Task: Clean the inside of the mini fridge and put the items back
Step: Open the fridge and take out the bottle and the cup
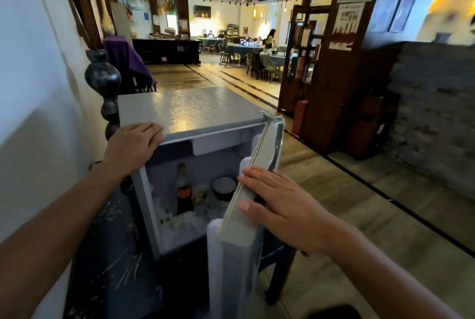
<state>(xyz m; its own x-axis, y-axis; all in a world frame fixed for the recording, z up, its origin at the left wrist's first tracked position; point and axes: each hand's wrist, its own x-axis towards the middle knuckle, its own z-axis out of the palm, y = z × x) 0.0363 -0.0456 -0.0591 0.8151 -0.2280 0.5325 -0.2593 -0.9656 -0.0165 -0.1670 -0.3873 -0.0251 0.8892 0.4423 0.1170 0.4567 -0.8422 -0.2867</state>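
A small grey mini fridge point(190, 108) stands in front of me with its door point(236, 254) swung open towards me on the right. My left hand point(133, 144) rests flat on the front left corner of the fridge top. My right hand point(277, 203) lies on the top edge of the open door, fingers spread along it. Inside stand a dark cola bottle point(183, 192) with a red label, a small jar point(199, 198) and a dark bowl point(224, 187) at the back right. White frost or crumpled material covers the fridge floor.
A white wall runs along the left, with a dark turned wooden post point(104, 82) beside the fridge. The fridge sits on a dark scratched cabinet point(113, 267). Wooden shelving point(303, 61) stands to the right. Dining tables with seated people are far behind.
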